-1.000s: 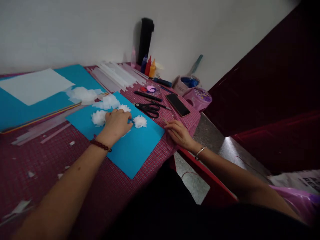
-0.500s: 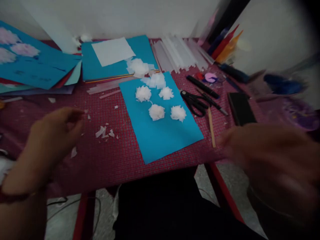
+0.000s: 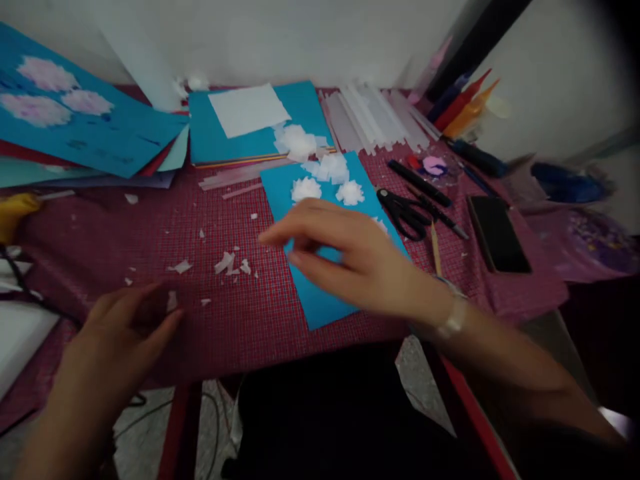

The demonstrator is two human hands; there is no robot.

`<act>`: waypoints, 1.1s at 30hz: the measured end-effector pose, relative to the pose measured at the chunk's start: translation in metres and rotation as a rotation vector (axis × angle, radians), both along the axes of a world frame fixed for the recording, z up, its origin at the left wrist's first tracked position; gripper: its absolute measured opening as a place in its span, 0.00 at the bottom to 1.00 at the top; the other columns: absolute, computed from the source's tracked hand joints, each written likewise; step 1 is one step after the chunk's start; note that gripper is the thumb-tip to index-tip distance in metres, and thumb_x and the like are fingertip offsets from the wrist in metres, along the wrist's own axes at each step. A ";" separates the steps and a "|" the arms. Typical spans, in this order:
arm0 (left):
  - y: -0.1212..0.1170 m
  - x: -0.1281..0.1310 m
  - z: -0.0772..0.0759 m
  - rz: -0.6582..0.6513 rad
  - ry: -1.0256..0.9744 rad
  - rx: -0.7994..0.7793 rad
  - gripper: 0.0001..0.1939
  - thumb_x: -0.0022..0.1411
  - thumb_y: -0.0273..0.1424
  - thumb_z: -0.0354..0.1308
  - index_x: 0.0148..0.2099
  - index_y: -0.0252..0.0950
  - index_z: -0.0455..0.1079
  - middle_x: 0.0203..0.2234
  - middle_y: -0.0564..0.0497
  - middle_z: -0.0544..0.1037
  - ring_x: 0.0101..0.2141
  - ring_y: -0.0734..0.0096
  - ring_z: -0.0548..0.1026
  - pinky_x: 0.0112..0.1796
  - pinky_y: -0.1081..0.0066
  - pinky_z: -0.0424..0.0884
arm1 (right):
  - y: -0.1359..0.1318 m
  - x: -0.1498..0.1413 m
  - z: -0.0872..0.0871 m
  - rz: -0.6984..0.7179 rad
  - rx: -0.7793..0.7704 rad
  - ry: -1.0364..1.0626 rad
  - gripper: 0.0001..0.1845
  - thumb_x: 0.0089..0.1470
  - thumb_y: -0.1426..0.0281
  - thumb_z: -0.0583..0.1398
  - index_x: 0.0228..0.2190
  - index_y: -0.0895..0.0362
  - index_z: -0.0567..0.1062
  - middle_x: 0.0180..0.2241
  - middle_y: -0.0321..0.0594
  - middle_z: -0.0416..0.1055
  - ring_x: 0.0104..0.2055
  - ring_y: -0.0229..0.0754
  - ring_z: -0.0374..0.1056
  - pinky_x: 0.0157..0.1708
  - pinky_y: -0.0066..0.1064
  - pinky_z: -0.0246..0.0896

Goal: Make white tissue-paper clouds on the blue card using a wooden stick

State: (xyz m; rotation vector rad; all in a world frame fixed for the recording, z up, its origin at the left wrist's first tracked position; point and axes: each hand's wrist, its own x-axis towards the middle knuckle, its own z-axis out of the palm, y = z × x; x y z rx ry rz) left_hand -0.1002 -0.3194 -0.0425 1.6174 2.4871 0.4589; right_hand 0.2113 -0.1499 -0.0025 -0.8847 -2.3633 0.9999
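My right hand (image 3: 345, 257) hovers over a blue sheet of paper (image 3: 325, 307), its thumb and fingers apart and nothing between them. White fluffy paper pom-poms (image 3: 305, 190) sit on the sheet, partly covered by that hand. Thin white paper squares (image 3: 330, 168) lie at its far edge. My left hand (image 3: 125, 333) is low over the left of the table, thumb and fingers spread, holding nothing. Small white paper scraps (image 3: 227, 263) are scattered between the two hands. To the right of the sheet a pointed wooden stick (image 3: 436, 250) lies by black-handled scissors (image 3: 403, 213).
A phone (image 3: 497, 233), a black pen (image 3: 419, 182) and paint bottles (image 3: 470, 110) are at the right. White strips (image 3: 377, 120) and stacked coloured paper (image 3: 200, 133) lie at the back. A decorated blue sheet (image 3: 125, 140) and a yellow tool (image 3: 17, 213) are at the left.
The view has swung left. My left hand has left the pom-poms for the table's left side. My right hand has let go of the wooden stick and swept left over the blue sheet.
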 end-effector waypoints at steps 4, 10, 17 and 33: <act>0.004 0.015 0.000 -0.160 0.072 -0.098 0.07 0.56 0.37 0.46 0.33 0.43 0.64 0.32 0.45 0.72 0.36 0.51 0.74 0.38 0.54 0.71 | 0.037 -0.078 -0.001 0.166 0.321 -0.206 0.13 0.59 0.79 0.50 0.43 0.61 0.71 0.45 0.44 0.67 0.48 0.44 0.64 0.49 0.37 0.60; 0.048 -0.001 0.027 -0.115 0.008 -0.169 0.07 0.55 0.30 0.47 0.27 0.40 0.65 0.26 0.48 0.76 0.29 0.62 0.76 0.33 0.67 0.68 | 0.056 -0.125 -0.021 0.273 0.460 -0.454 0.11 0.54 0.84 0.52 0.37 0.63 0.71 0.39 0.51 0.69 0.38 0.44 0.67 0.38 0.34 0.59; 0.130 -0.094 0.029 0.162 0.027 -0.127 0.12 0.62 0.30 0.51 0.43 0.31 0.72 0.39 0.43 0.79 0.41 0.60 0.76 0.41 0.63 0.70 | 0.049 -0.142 -0.025 0.314 0.309 -0.334 0.07 0.51 0.82 0.55 0.30 0.60 0.71 0.31 0.40 0.71 0.32 0.38 0.66 0.32 0.26 0.54; 0.105 -0.025 0.039 -0.285 -0.272 -0.174 0.11 0.56 0.31 0.49 0.34 0.36 0.73 0.28 0.53 0.79 0.29 0.70 0.76 0.33 0.73 0.69 | 0.052 -0.186 -0.021 0.514 0.312 -0.335 0.08 0.53 0.81 0.54 0.34 0.62 0.72 0.35 0.45 0.71 0.36 0.39 0.65 0.36 0.29 0.54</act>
